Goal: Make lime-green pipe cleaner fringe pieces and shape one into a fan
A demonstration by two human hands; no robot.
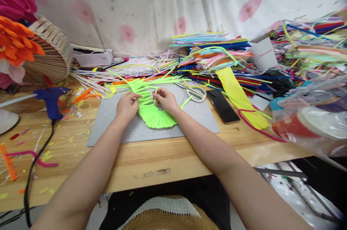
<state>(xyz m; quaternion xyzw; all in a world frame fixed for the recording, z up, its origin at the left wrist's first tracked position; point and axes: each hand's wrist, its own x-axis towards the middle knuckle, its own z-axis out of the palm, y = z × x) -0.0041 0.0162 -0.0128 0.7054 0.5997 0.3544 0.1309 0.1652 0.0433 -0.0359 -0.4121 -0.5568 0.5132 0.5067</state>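
Note:
A bright green fan of pipe cleaners (157, 117) lies curved on the grey cutting mat (108, 125). My left hand (128, 105) is at its left edge, thumb and forefinger closed on the green strands. On the inner side of the curve, my right hand (166, 100) pinches a green pipe cleaner, its fingertips pressed together. One green end sticks out past the right wrist. Just right of that hand, scissors (196, 94) with pale handles rest on the mat.
A black phone (222, 106) and a yellow strip (242, 98) lie to the right. Bundles of coloured pipe cleaners (217, 56) are heaped behind. A blue glue gun (52, 102) with a black cable stands left among scraps. A plastic-wrapped cup (295, 127) is at far right.

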